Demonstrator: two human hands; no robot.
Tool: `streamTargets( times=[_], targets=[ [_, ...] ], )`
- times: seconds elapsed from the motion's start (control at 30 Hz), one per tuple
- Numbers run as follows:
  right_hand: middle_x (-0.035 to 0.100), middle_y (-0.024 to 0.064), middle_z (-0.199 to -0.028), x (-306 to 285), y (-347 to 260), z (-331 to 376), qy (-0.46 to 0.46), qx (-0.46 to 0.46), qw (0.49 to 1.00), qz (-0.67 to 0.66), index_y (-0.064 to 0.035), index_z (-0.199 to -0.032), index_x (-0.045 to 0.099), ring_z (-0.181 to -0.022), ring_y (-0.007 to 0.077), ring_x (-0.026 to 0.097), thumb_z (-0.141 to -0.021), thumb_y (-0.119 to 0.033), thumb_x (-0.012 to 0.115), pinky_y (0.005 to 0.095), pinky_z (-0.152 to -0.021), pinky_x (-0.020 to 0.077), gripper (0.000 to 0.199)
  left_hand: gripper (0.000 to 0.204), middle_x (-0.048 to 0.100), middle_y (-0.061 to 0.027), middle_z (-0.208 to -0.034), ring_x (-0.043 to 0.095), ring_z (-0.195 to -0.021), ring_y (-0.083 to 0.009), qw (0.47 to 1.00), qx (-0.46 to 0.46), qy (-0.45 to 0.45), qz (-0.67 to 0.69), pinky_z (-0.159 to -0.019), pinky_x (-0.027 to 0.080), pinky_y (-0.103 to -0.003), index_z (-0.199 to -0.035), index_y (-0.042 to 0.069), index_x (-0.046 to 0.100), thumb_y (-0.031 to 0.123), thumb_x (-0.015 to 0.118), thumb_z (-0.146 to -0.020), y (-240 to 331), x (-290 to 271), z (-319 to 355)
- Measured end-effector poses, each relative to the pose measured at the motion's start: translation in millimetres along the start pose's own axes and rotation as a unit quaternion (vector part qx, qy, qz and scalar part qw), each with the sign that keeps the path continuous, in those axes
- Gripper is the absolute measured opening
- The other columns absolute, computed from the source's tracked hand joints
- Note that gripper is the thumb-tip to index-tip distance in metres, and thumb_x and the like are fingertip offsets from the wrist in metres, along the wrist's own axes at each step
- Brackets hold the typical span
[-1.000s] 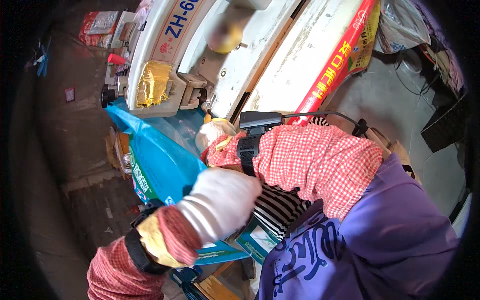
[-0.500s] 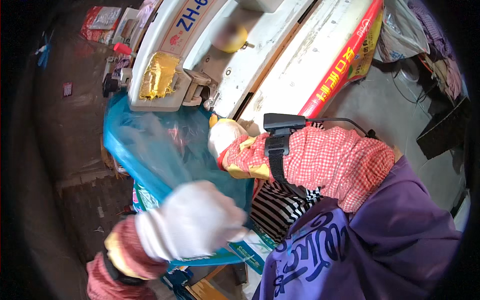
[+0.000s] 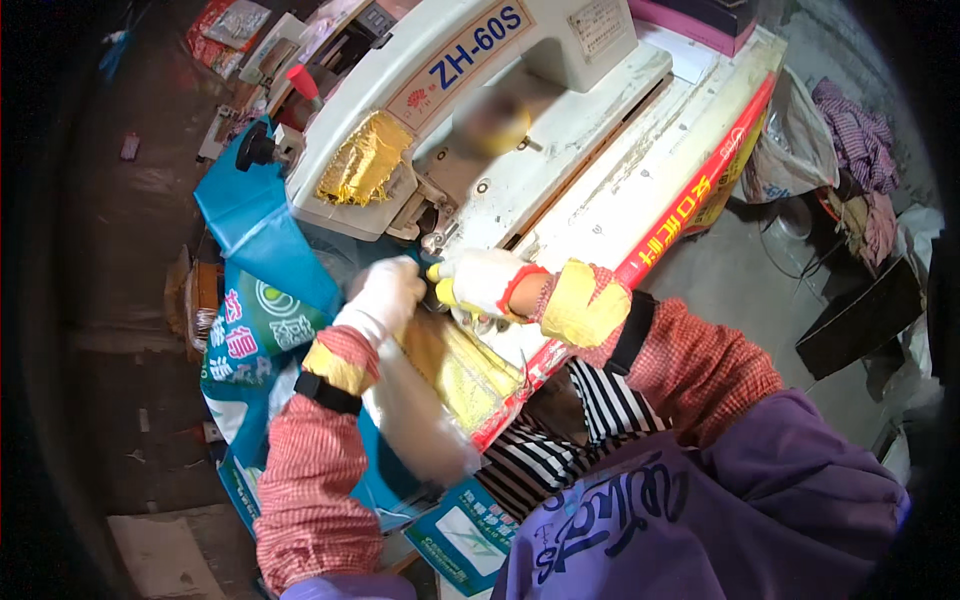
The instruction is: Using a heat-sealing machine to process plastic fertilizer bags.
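An industrial sewing machine [image 3: 465, 50] with a pale body stands on a worn white table, a ragged gold patch on its head. A blue printed plastic bag [image 3: 235, 225] hangs below the machine head, to the left. My left hand [image 3: 385, 297], in a white glove, is closed beside the bag, just under the head. Close to its right is my right hand [image 3: 490, 280], in a white and yellow glove, fingers bent together near the presser foot. What either hand holds is hidden. A blurred pale strip [image 3: 420, 425] hangs below my left hand, beside a yellow woven piece [image 3: 465, 370].
A red and yellow printed strip [image 3: 690, 190] runs along the table's front edge. A whitish plastic bag [image 3: 795, 150] with cloth beside it is at the right. A black knob [image 3: 258, 147] sticks out left of the machine. A dark board [image 3: 860, 320] lies on the right floor.
My left hand has risen from the lower part of the view to the machine head. My right hand has shifted right. The blue bag has folded over, showing its printed outside, and the yellow woven piece shows.
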State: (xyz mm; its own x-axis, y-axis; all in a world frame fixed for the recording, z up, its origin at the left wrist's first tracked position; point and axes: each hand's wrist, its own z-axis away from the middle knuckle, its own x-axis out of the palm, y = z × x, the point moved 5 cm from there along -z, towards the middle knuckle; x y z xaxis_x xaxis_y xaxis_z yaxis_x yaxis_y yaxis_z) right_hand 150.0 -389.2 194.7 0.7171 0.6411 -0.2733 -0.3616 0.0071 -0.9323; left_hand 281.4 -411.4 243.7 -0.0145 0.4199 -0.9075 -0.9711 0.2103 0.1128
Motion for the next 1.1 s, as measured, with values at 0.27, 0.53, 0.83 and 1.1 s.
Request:
streamTargets(
  times=[0.27, 0.53, 0.83, 1.1],
  targets=[
    [0.063, 0.0197, -0.091, 32, -43, 15, 0.095, -0.134, 0.963, 0.214, -0.0025, -0.130, 0.040, -0.083, 0.0329, 0.063, -0.078, -0.024, 0.059, 0.0443, -0.068, 0.0496, 0.059, 0.010, 0.060, -0.0187, -0.073, 0.059, -0.070, -0.0358, 0.992, 0.072, 0.052, -0.087, -0.063, 0.046, -0.040, -0.073, 0.002, 0.060, 0.012, 0.060, -0.072, -12, -32, 56],
    [0.065, 0.0127, -0.084, 56, -92, -34, 0.197, -0.086, 0.908, 0.359, -0.0063, -0.091, 0.063, -0.076, 0.0297, 0.066, -0.080, -0.009, 0.055, 0.0449, -0.051, 0.0512, 0.013, 0.022, 0.055, -0.0068, -0.083, 0.055, -0.081, -0.0243, 0.891, 0.072, 0.274, -0.355, -0.071, 0.044, -0.034, -0.082, 0.008, 0.059, -0.002, 0.061, -0.063, 34, -135, 306],
    [0.059, 0.0025, -0.078, 23, -180, 84, -0.073, -0.329, 0.912, -0.233, -0.0052, -0.100, 0.060, -0.064, 0.0064, 0.055, -0.083, -0.011, 0.062, 0.0204, -0.053, 0.0458, 0.019, 0.063, 0.050, -0.0152, -0.123, 0.057, -0.100, -0.0289, 0.886, -0.195, 0.416, -0.058, -0.086, 0.046, -0.030, -0.130, 0.003, 0.041, 0.001, 0.065, -0.073, -124, -59, 345],
    [0.059, 0.0013, -0.085, -42, -172, 117, 0.194, -0.369, 0.904, -0.097, -0.0036, -0.092, 0.061, -0.076, 0.0094, 0.052, -0.081, -0.015, 0.066, 0.0240, -0.071, 0.0431, 0.016, 0.027, 0.061, -0.0038, -0.077, 0.054, -0.072, -0.0111, 0.847, -0.225, 0.437, 0.204, -0.075, 0.044, -0.023, -0.094, -0.001, 0.065, -0.006, 0.043, -0.079, -282, -93, 353]
  ],
)
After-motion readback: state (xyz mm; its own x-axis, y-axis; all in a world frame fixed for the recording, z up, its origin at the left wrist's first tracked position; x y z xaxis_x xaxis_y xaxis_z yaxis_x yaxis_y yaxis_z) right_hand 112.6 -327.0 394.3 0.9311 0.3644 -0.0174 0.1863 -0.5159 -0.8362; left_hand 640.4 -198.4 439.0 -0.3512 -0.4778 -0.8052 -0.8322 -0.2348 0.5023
